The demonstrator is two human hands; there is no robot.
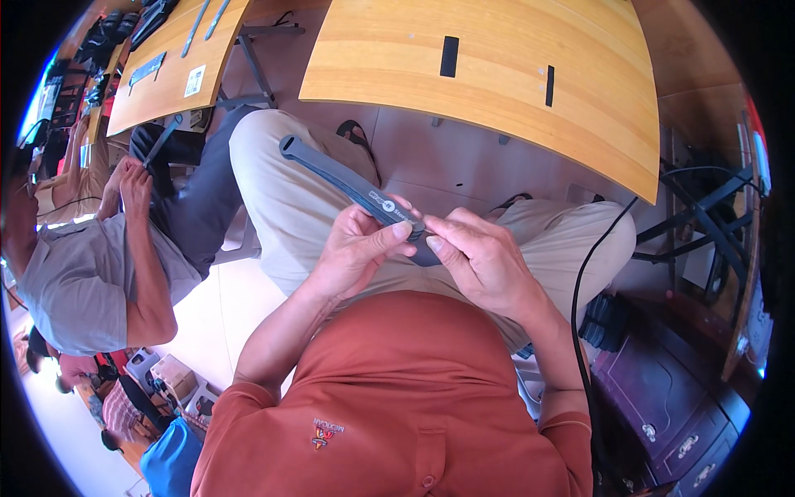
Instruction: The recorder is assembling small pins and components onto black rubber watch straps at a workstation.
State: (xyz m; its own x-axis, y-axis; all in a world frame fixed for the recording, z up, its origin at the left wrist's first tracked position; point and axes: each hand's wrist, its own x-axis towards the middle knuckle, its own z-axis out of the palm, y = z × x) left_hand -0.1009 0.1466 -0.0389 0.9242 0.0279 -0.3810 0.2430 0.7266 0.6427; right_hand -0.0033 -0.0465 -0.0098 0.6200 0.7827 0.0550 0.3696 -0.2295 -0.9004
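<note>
The grey strap was over the seated person's lap, slanting from the near end between the two hands up to the slotted far end above the left thigh. The left hand was closed on it, thumb pressed over the pale printing and fingers curled beneath, presumably so that the near end sat firm within the other hand's reach. The right hand had thumb and fingers drawn narrow at that end; I couldn't tell whether they pinched it or merely touched. Holding it low over the lap probably gave the forearms an easy angle and the eyes a clear view. On the desk ahead I counted two black strips, a broader one and a narrower one, well apart, perhaps so each could be picked up singly. To the left, one co-worker held one strap in both hands, and the second desk there carried two slim strips, one wider blue-grey piece and one white label.
</note>
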